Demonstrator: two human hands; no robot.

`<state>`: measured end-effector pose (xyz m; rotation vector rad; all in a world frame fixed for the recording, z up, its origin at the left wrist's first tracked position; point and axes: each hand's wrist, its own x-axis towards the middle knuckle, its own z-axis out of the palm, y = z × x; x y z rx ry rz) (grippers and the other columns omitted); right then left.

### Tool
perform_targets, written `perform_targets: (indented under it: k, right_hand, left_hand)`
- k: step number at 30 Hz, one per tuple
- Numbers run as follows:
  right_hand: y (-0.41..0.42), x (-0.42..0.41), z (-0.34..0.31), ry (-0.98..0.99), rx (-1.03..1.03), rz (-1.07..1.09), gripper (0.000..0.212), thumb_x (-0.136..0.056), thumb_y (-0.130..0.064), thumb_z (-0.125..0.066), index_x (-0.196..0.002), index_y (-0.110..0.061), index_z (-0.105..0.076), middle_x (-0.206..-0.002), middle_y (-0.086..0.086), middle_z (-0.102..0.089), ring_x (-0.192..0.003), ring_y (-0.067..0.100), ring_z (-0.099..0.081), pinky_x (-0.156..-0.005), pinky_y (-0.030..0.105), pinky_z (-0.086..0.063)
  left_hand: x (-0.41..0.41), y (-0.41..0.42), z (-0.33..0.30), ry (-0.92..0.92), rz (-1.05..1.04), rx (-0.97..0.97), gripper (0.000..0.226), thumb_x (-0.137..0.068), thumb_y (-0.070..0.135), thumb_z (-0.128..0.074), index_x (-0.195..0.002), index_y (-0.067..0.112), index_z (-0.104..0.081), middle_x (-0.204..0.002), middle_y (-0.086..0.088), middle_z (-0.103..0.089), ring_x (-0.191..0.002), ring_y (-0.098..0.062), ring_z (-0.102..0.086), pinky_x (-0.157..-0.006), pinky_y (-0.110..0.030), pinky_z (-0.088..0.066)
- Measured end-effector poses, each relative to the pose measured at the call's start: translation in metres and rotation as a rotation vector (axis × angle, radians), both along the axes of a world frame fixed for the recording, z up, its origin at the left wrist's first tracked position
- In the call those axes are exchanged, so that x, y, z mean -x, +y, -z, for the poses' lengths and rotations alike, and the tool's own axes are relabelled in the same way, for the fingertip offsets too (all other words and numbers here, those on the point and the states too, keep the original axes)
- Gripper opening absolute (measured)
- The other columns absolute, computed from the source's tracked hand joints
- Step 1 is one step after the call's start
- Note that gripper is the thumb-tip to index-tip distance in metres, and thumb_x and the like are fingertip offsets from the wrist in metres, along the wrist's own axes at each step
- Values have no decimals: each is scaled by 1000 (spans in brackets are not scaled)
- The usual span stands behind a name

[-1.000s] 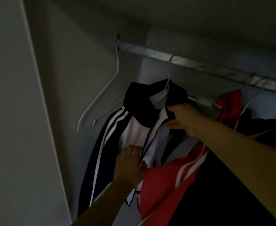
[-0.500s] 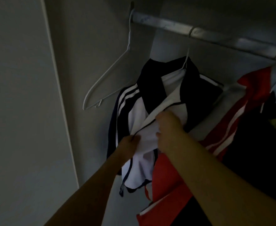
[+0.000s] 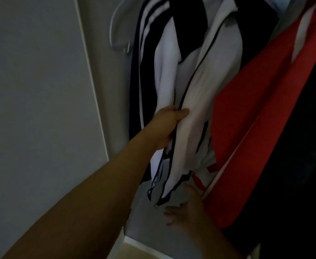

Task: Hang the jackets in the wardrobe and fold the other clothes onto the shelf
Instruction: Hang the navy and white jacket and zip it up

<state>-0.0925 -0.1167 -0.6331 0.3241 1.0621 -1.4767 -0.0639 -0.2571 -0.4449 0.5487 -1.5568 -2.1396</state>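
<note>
Inside the wardrobe, at the left end, hangs the navy and white track jacket with white stripes on its sleeve (image 3: 174,58); its long axis runs from the top of the view down toward us, and the two open front edges, trimmed in dark piping, end in loose corners at the bottom. Our left hand (image 3: 169,126) is the nearer one to the work: its fingers are curled round the white front panel about halfway down the garment, and the thumb presses on the piped edge. Our right hand (image 3: 183,212) is lower, just under the hanging hem corners, with fingers spread and relaxed; we cannot tell if it touches the cloth, because this part is blurred. So the free hem lies directly above the right hand and below the left one, and we judge that the coming move, drawing the two front edges together or smoothing them down, turns on this vertical line.

Just to the right, touching the navy jacket, hangs a red jacket with white stripes (image 3: 250,113), and further right only a dark garment (image 3: 293,146) that is hard to read. A white wire hanger (image 3: 116,34) hangs bare to the left, beside the grey wardrobe wall (image 3: 41,90). We can read no brand, label or writing.
</note>
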Motion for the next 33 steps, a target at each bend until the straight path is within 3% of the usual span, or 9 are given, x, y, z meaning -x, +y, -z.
perform_targets:
  k: [4,7,10,12,14,18,23,28,33]
  right_hand:
    - [-17,4,54,-34,336,70,51,-81,-52,-60,-95,-3,-61,-86,17,-59,-69,30,-50,-62,39,-41]
    - [-35,24,73,220,340,272,33,-93,-25,-53,-121,-9,-58,-80,11,-69,-69,24,-66,-63,32,-54]
    - [-45,39,84,319,351,320,38,-101,-26,-40,-133,-9,-48,-96,8,-70,-88,23,-65,-78,32,-53]
    - [-39,42,93,330,352,330,39,-100,-38,-41,-129,-16,-56,-101,9,-72,-92,26,-63,-78,35,-51]
    - [-30,44,99,369,430,354,37,-95,-40,-50,-117,-13,-63,-85,5,-74,-71,18,-66,-62,28,-54]
    - [-11,43,87,491,551,305,33,-81,-38,-64,-105,-16,-68,-84,1,-73,-62,10,-65,-58,23,-54]
    - [-1,43,75,536,723,260,24,-81,-31,-63,-96,-15,-74,-88,3,-72,-71,12,-67,-60,23,-54]
    - [27,44,79,623,738,144,36,-73,-19,-69,-107,-10,-67,-91,8,-73,-79,14,-70,-68,25,-56]
    - [44,55,89,765,570,74,50,-59,-27,-79,-106,-11,-73,-101,11,-71,-90,21,-66,-84,32,-52]
  left_hand:
    - [4,3,51,39,9,95,33,-98,21,-55,-125,3,-57,-119,-13,-64,-108,-24,-61,-99,-36,-49]
    - [4,1,83,100,-16,118,22,-98,22,-55,-110,7,-64,-102,-8,-68,-92,-21,-64,-81,-28,-55]
    - [-9,-2,136,8,-204,133,18,-95,21,-54,-82,12,-63,-69,-3,-60,-61,-17,-53,-53,-25,-43]
    - [-24,-2,193,-89,-362,19,25,-93,20,-51,-69,15,-56,-56,0,-48,-50,-14,-44,-49,-25,-36]
    - [-39,-2,258,-291,-428,-110,28,-93,19,-47,-66,14,-51,-57,-2,-43,-48,-15,-39,-49,-25,-33]
    - [-41,-7,353,-655,-269,-350,36,-93,40,-49,-80,6,-56,-75,-9,-52,-68,-22,-48,-70,-34,-40]
    - [-1,-19,388,-418,-45,-614,57,-93,51,-41,-121,3,-50,-117,-20,-58,-113,-39,-51,-97,-51,-37]
    - [43,-26,377,-230,-125,-682,58,-98,49,-42,-130,1,-47,-115,-16,-62,-103,-32,-58,-93,-46,-41]
    - [53,-13,363,-143,-227,-629,15,-98,16,-51,-108,8,-59,-91,-7,-66,-106,-21,-60,-97,-40,-43]
